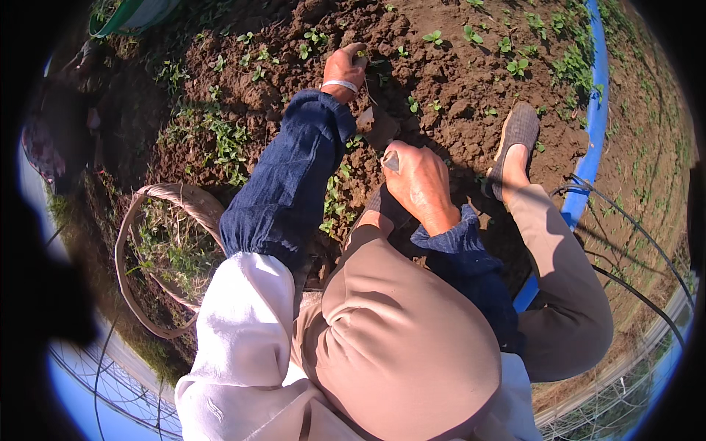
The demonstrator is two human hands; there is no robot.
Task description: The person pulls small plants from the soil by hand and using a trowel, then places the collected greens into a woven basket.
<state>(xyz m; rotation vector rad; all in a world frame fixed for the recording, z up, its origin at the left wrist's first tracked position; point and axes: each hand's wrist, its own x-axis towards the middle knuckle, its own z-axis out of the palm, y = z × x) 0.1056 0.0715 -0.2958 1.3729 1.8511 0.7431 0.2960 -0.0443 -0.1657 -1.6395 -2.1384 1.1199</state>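
My left hand (344,70), with a white band at the wrist, reaches out low over the brown soil. Its fingers are closed in a pinch on a small green plant (361,54); a thin pale strand hangs below. Nearer to me, my right hand (423,184) is wrapped round a short-handled digging tool. The grey end of its handle (392,160) shows at the thumb side. A flat, soil-coloured blade (379,128) appears just ahead of that fist, close to the ground; its exact shape is hard to make out. Small leafy seedlings (315,37) grow around both hands.
A woven basket (202,206) with a tall handle holds pulled greenery at my left. On the right, a blue hose (597,95) runs along the bed, with black thin tubing (640,213) beside it. My shoe (521,126) rests on the soil. A green-rimmed container (114,26) stands far left.
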